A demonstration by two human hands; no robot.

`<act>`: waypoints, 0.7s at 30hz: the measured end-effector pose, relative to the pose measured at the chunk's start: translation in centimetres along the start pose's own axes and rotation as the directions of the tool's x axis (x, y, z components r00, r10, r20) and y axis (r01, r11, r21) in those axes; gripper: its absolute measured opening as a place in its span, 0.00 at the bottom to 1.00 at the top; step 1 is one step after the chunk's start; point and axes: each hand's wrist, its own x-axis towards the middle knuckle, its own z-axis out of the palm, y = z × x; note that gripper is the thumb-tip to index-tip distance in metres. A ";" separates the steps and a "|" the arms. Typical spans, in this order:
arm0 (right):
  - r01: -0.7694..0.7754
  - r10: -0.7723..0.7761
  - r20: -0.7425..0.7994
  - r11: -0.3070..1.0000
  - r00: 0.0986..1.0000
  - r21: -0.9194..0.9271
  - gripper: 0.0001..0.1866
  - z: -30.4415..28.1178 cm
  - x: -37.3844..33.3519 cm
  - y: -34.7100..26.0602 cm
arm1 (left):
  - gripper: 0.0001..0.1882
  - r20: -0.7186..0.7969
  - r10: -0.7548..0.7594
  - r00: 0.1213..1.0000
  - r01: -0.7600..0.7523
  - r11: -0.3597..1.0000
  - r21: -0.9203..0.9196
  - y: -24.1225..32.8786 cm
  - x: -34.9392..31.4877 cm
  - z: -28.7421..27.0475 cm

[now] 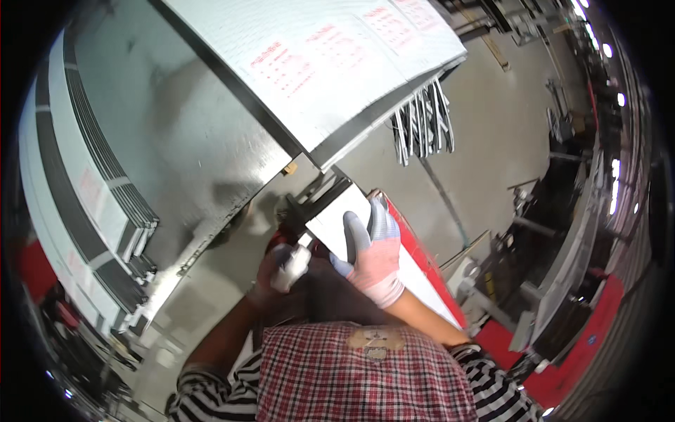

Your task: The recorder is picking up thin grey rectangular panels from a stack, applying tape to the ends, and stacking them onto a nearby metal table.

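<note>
My right hand (380,260), in a pink and blue-grey work glove, is closed on a white rectangular metal-looking piece (336,219). Its thumb lies across the white face, and other fingers wrap the right edge. At the piece's lower left corner is my left hand (271,278), dark and partly blurred. It is closed around a small white wad (295,266) that looks like crumpled cloth; motion blur hides its exact kind. The piece is tilted in front of my lap, with a dark edge along its upper side.
Ahead stands a stack of long white panels (316,77) with red print, its corner close to my hands. A bare metal table (204,119) lies left of it, with bundled long profiles (98,190) beyond. Grey strips (424,123) hang at the right; a red-edged white surface (422,274) lies beside me.
</note>
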 end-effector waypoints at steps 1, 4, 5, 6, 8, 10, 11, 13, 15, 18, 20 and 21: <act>0.025 -0.024 0.022 0.999 0.999 -0.030 0.40 -0.1 -0.2 -0.5 | 0.22 -0.016 0.137 0.990 -0.137 0.990 -0.032 4.3 -0.3 -0.1; -0.032 0.027 0.057 0.996 0.998 0.078 0.41 0.0 -0.6 0.1 | 0.25 -0.079 -0.128 0.989 0.144 0.960 0.240 12.6 5.7 2.6; -0.084 0.069 0.082 0.976 0.994 0.200 0.42 0.4 -0.3 0.9 | 0.28 -0.087 -0.385 0.919 0.395 0.885 0.246 15.6 8.4 3.5; -0.119 0.136 0.003 0.857 0.991 0.501 0.42 -0.8 -0.1 0.6 | 0.34 -0.128 -0.381 0.916 0.393 0.786 0.477 14.5 9.5 4.2; 0.090 0.054 -0.200 0.759 0.978 0.645 0.40 -5.0 0.8 0.0 | 0.35 -0.119 -0.334 0.935 0.348 0.801 0.487 13.9 10.5 4.0; 0.481 -0.435 -0.219 0.842 0.874 0.247 0.32 -9.0 3.3 -0.2 | 0.36 -0.121 -0.025 0.992 0.046 0.982 0.181 7.7 9.3 4.4; 0.647 -0.646 -0.029 0.763 0.762 0.007 0.27 -9.3 5.0 0.3 | 0.37 -0.181 0.151 0.972 -0.176 0.975 -0.135 8.7 9.7 5.8; 0.596 -0.499 0.537 0.803 0.680 -0.009 0.12 -11.6 9.2 0.4 | 0.38 0.021 -0.208 0.978 0.096 0.534 0.840 10.6 10.2 4.0; 0.590 -0.423 0.646 0.806 0.635 -0.052 0.11 -9.5 12.5 4.6 | 0.40 -0.119 -0.199 0.973 0.227 0.712 0.665 13.7 10.3 4.7; 0.353 -0.445 0.580 0.895 0.682 0.272 0.12 -3.9 13.1 9.6 | 0.34 -0.017 -0.088 0.996 0.065 0.585 0.808 13.8 9.4 5.5; 0.273 -0.470 0.565 0.875 0.679 0.400 0.12 -2.8 13.1 11.2 | 0.30 0.184 -0.382 0.906 0.016 0.466 0.884 15.8 10.8 7.7; 0.251 -0.442 0.573 0.889 0.691 0.383 0.12 -2.8 13.0 10.8 | 0.25 0.336 -0.118 0.934 -0.214 0.567 0.796 15.3 10.2 8.5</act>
